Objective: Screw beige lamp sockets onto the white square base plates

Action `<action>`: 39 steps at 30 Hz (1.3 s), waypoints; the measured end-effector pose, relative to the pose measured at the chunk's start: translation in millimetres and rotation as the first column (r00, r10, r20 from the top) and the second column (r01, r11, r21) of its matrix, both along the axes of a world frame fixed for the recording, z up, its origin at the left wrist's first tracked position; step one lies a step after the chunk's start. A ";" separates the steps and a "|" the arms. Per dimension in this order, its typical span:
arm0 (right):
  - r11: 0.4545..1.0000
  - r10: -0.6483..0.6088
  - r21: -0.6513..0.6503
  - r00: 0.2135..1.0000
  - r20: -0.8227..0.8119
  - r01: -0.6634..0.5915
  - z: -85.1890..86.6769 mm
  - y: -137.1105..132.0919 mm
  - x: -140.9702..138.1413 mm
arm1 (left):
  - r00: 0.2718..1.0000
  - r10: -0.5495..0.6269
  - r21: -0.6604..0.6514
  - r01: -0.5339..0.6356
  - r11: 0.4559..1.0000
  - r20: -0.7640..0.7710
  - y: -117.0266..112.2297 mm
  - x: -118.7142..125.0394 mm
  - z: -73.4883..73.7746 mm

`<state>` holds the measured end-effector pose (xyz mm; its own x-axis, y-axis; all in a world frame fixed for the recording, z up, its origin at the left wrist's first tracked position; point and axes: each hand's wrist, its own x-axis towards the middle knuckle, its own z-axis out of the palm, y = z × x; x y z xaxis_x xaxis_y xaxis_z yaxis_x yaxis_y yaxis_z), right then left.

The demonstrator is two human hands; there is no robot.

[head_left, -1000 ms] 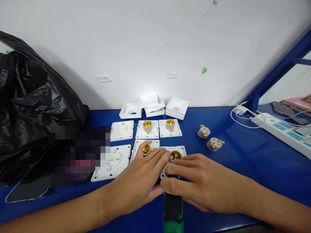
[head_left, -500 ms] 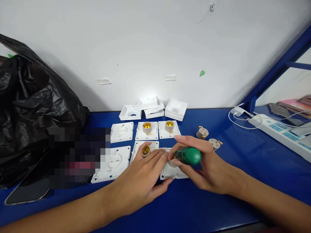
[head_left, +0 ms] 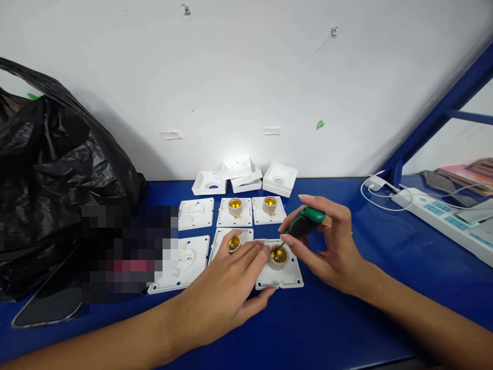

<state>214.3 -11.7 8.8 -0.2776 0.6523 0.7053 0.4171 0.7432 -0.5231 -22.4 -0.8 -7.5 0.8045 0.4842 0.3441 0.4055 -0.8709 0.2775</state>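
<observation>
My right hand (head_left: 333, 252) grips a screwdriver (head_left: 306, 221) with a green and black handle. The screwdriver leans to the right, its tip down inside a gold-lined lamp socket (head_left: 278, 255). That socket sits on a square white base plate (head_left: 283, 279). With its thumb at the plate's near edge and fingertips against the socket, my left hand (head_left: 234, 285) holds the plate down. Partly under my left fingers is another plate with a socket (head_left: 234, 242). Behind them, two more plates carry a left socket (head_left: 234, 206) and a right socket (head_left: 269, 204).
Two plates without sockets, a far plate (head_left: 195, 213) and a near plate (head_left: 185, 262), lie to the left. White square covers (head_left: 279, 179) are piled by the wall. A black plastic bag (head_left: 77, 154) stands at left, a white power strip (head_left: 442, 208) with cables at right.
The screwdriver's handle has tipped from pointing at me to leaning right, uncovering the socket's gold inside. My right hand has shifted slightly right, hiding two loose sockets. My left hand stays in place.
</observation>
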 end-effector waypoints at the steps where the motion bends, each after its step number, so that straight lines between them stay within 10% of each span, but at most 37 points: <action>1: 1.000 -0.008 0.009 1.000 0.001 0.008 0.6 0.2 0.9 | 1.000 -0.002 -0.001 0.002 1.000 0.000 0.0 0.0 0.0; 23: 0.981 -0.155 0.094 0.979 -0.135 0.169 -4.9 11.6 -5.5 | 1.000 0.007 0.018 -0.007 1.000 -0.007 -0.4 -0.3 -1.7; 32: 0.991 -0.029 0.131 0.982 0.186 0.004 12.7 19.4 -12.0 | 1.000 0.001 -0.022 -0.001 1.000 0.010 -0.6 -0.6 -3.7; 39: 0.991 -0.032 0.129 0.999 -0.024 0.035 -5.0 21.2 -6.4 | 1.000 -0.005 -0.003 0.005 1.000 0.015 0.2 -1.1 -3.3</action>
